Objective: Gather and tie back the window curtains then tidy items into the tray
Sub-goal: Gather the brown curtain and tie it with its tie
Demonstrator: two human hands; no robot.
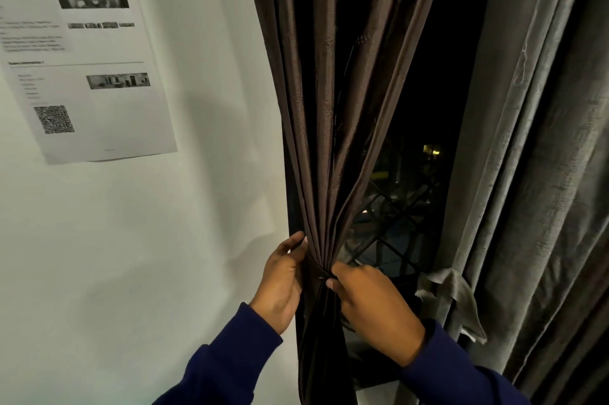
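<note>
A dark brown curtain (324, 107) hangs left of the window, its folds drawn together into a narrow bunch at waist height. My left hand (283, 279) wraps the bunch from the left side. From the right, my right hand (372, 309) pinches it, fingertips on a dark band (321, 274) around the gathered folds. A grey curtain (534, 173) hangs on the right, bound by a grey fabric tie (451, 292). No tray is in view.
Between the curtains lies a dark window (415, 157) with a diamond metal grille (392, 236). A printed sheet of paper (82, 51) is stuck to the white wall (164, 256) on the left.
</note>
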